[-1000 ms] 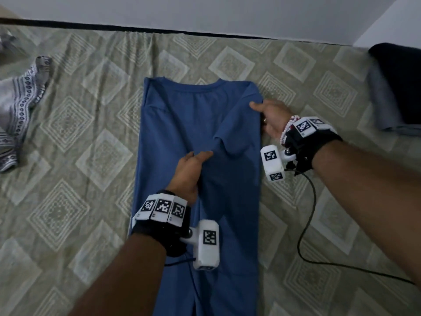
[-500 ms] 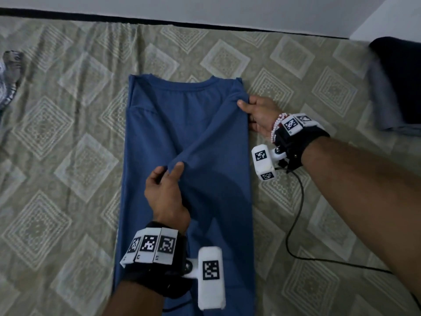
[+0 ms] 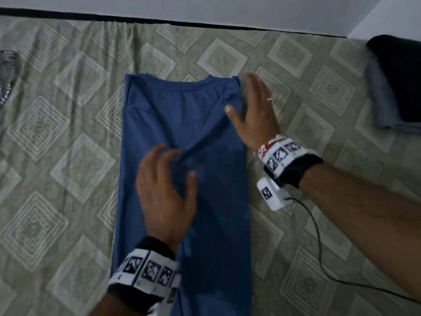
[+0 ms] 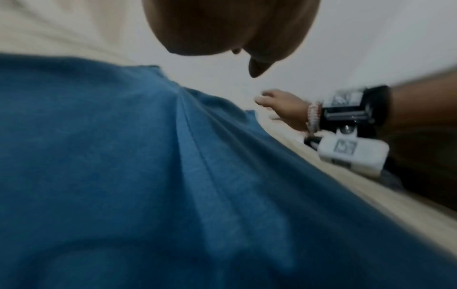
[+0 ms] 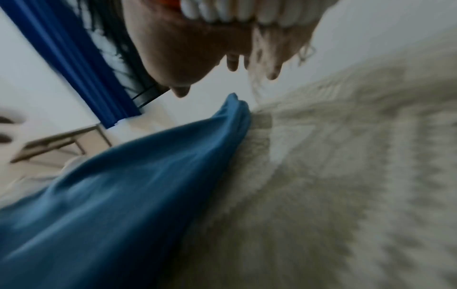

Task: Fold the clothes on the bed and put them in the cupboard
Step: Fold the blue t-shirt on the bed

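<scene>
The left hand (image 3: 165,197) lies nearest, fingers spread and holding nothing, probably flattening a ridge in the blue shirt (image 3: 205,224) on the bed (image 3: 68,156). Farther up, the right hand (image 3: 252,112), equally open, steadies the shirt's folded edge, though blur hides actual contact.

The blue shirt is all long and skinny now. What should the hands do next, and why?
Probably smooth the crease, then fold the bottom up toward the collar. The blue T-shirt lies on the bedsheet as a narrow strip, its sides already folded in. A ridge of cloth sits by the left hand. The right hand is spread flat at the shirt's top right edge. Neither hand grips anything.
</scene>
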